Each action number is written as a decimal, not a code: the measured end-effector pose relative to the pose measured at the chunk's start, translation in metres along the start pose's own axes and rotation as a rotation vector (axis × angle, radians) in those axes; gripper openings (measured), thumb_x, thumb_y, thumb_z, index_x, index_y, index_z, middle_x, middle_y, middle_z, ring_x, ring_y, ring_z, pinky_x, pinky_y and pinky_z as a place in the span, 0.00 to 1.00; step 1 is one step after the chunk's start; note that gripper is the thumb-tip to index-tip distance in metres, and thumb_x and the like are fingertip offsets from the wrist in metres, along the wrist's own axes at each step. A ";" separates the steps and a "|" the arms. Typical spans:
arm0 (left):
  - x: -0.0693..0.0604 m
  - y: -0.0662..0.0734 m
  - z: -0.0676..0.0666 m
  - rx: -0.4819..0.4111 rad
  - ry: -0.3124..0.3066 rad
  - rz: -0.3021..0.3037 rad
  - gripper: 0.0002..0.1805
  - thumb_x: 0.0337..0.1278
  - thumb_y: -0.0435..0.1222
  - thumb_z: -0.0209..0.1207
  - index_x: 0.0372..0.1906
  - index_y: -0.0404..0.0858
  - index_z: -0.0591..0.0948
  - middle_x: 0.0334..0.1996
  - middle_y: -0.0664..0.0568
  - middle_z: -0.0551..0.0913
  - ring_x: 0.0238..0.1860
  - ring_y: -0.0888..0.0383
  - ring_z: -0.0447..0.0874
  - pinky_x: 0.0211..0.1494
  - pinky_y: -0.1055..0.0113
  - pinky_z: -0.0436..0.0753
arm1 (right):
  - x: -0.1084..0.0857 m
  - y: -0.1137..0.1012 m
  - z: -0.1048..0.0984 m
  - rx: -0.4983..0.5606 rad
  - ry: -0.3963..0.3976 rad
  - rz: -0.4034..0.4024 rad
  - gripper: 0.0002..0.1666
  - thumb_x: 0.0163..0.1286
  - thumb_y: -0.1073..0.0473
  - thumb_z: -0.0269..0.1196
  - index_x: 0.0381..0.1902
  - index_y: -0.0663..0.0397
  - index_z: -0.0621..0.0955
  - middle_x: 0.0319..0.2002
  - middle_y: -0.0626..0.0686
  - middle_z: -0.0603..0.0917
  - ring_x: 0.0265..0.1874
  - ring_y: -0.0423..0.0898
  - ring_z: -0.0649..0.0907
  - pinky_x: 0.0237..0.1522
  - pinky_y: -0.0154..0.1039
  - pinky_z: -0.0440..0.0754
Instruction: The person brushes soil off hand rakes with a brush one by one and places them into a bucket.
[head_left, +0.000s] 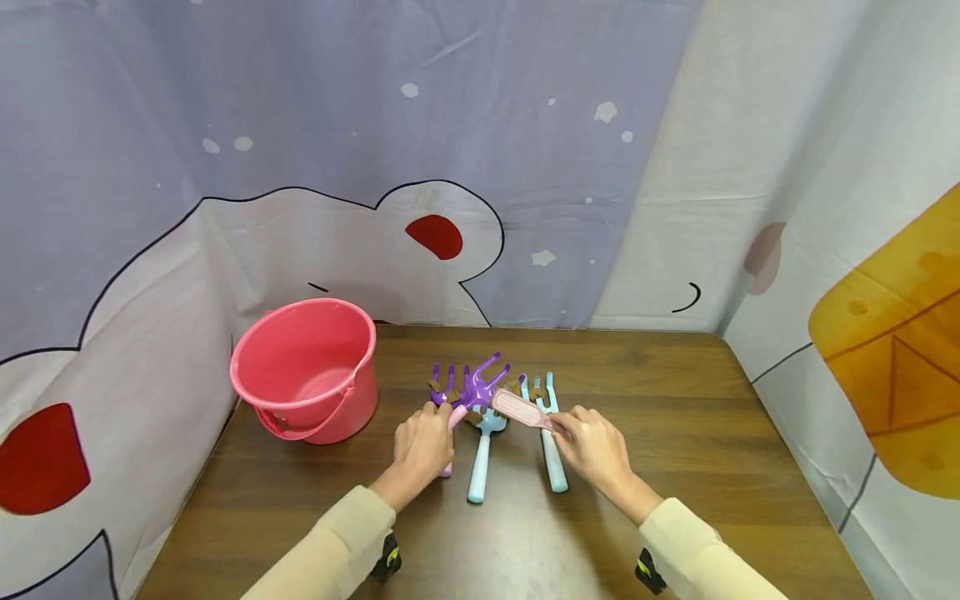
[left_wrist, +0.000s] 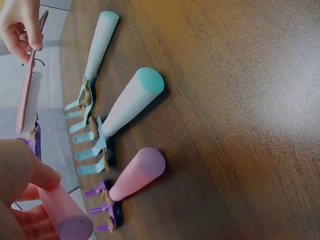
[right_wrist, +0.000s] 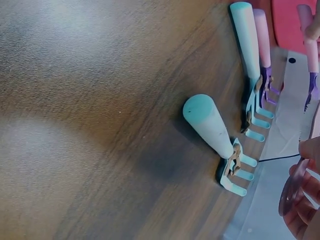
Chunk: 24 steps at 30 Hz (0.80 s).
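Note:
My left hand [head_left: 423, 447] grips the pink handle of a small hand rake with purple tines [head_left: 477, 387], held above the table. In my right hand [head_left: 597, 447] is a pink scrubbing brush [head_left: 519, 408], pinched by its handle; its white bristles [left_wrist: 34, 97] face down at the purple tines. Whether they touch is hard to tell. Below lie a light-blue hand rake [head_left: 480, 471], a second light-blue rake [head_left: 553, 462] to its right, and another purple rake with a pink handle [left_wrist: 137, 175] to its left, partly hidden by my left hand. Brown dirt-like lumps cling to their tines.
A pink bucket [head_left: 363, 392] with its handle down stands at the table's back left. The brown wooden table [head_left: 675, 400] meets a patterned cloth [head_left: 540, 167] at the back and a cloth wall at each side.

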<state>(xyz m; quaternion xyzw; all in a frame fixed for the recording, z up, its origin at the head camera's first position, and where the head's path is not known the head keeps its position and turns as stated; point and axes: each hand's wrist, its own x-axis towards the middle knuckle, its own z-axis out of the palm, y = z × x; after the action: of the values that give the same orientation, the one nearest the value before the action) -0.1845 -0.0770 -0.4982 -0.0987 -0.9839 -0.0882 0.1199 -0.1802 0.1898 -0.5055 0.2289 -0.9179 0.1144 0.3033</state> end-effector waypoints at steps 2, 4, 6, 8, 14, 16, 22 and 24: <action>0.000 -0.001 0.000 0.003 0.015 0.003 0.13 0.46 0.39 0.62 0.38 0.40 0.76 0.25 0.49 0.74 0.22 0.50 0.77 0.18 0.58 0.72 | -0.002 0.001 0.000 0.001 -0.003 0.008 0.16 0.42 0.59 0.73 0.33 0.46 0.85 0.21 0.44 0.76 0.18 0.42 0.72 0.18 0.36 0.70; 0.000 -0.003 0.001 0.004 0.040 0.005 0.13 0.45 0.39 0.63 0.37 0.39 0.77 0.24 0.49 0.74 0.21 0.50 0.77 0.17 0.59 0.71 | -0.004 0.002 -0.001 0.001 -0.010 0.014 0.15 0.42 0.59 0.72 0.33 0.46 0.85 0.22 0.44 0.77 0.18 0.42 0.73 0.18 0.37 0.71; 0.000 -0.004 0.001 0.003 0.062 0.006 0.13 0.43 0.38 0.64 0.36 0.39 0.77 0.23 0.49 0.74 0.20 0.50 0.77 0.17 0.59 0.71 | -0.005 0.004 -0.001 -0.003 -0.019 0.022 0.15 0.42 0.59 0.72 0.33 0.47 0.85 0.23 0.45 0.78 0.19 0.42 0.74 0.19 0.37 0.72; 0.000 -0.005 0.001 -0.001 0.076 0.005 0.13 0.42 0.38 0.64 0.35 0.38 0.77 0.22 0.49 0.74 0.20 0.50 0.77 0.16 0.58 0.71 | -0.006 0.005 -0.001 -0.007 -0.028 0.025 0.15 0.42 0.59 0.72 0.33 0.47 0.85 0.23 0.45 0.79 0.20 0.43 0.75 0.20 0.38 0.72; 0.000 -0.005 0.002 -0.017 0.074 0.005 0.13 0.40 0.37 0.65 0.34 0.38 0.77 0.22 0.49 0.74 0.20 0.49 0.77 0.17 0.57 0.71 | -0.010 0.010 -0.002 -0.005 -0.039 0.023 0.15 0.43 0.60 0.72 0.33 0.47 0.85 0.24 0.45 0.80 0.21 0.43 0.76 0.21 0.38 0.73; -0.001 -0.005 0.002 -0.020 0.075 0.005 0.13 0.40 0.37 0.65 0.34 0.38 0.77 0.22 0.49 0.74 0.20 0.49 0.77 0.17 0.57 0.71 | -0.012 0.012 -0.002 -0.008 -0.038 0.028 0.16 0.42 0.60 0.73 0.33 0.47 0.85 0.24 0.45 0.79 0.21 0.44 0.76 0.21 0.38 0.73; -0.001 -0.004 0.002 -0.030 0.062 0.005 0.12 0.42 0.37 0.65 0.34 0.38 0.77 0.22 0.49 0.74 0.20 0.50 0.77 0.17 0.58 0.72 | -0.016 0.017 -0.004 -0.012 -0.039 0.040 0.16 0.41 0.60 0.73 0.33 0.48 0.85 0.24 0.46 0.80 0.21 0.45 0.76 0.21 0.39 0.73; -0.001 -0.004 0.002 -0.034 0.053 0.002 0.12 0.42 0.37 0.64 0.34 0.39 0.77 0.22 0.49 0.73 0.20 0.50 0.76 0.17 0.58 0.72 | -0.018 0.018 -0.003 -0.013 -0.038 0.041 0.16 0.42 0.59 0.73 0.33 0.48 0.85 0.24 0.46 0.80 0.21 0.45 0.76 0.21 0.39 0.73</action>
<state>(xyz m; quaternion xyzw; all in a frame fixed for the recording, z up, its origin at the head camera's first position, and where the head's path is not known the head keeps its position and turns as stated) -0.1848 -0.0802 -0.5011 -0.0993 -0.9787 -0.1074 0.1443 -0.1750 0.2132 -0.5150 0.2102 -0.9288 0.1104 0.2846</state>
